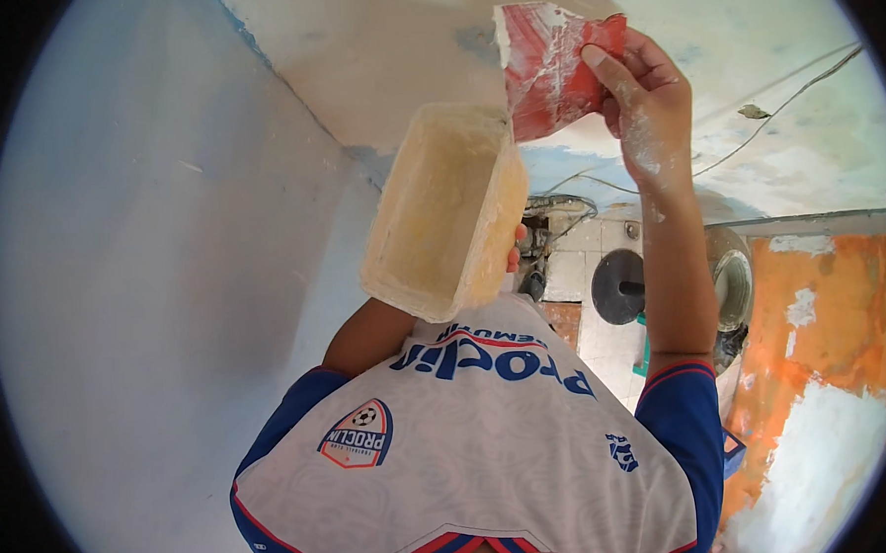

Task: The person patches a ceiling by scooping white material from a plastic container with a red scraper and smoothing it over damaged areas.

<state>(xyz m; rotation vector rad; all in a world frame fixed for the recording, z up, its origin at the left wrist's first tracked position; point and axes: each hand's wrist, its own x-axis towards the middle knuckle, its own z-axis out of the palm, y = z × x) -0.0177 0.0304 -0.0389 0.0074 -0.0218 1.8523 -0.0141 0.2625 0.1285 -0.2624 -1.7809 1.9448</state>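
My right hand (648, 99) grips a red plastic putty spreader (553, 74), thumb pressed on its near face. White filler smears the spreader, and more has dried on my wrist. The spreader is raised just beyond the far right corner of a cream rectangular tub (440, 202). My left hand (515, 249) supports that tub from behind; only some fingertips show at its right side, the rest being hidden. The tub is tilted with its mouth toward me, and its inside walls are coated with pale residue.
A pale wall (155, 240) rises close on my left, and a patchy wall (782, 123) stands ahead with a loose cable (801, 93) across it. Below right are a dark round object (618, 287), a bucket (732, 289) and an orange panel (820, 300) with white patches.
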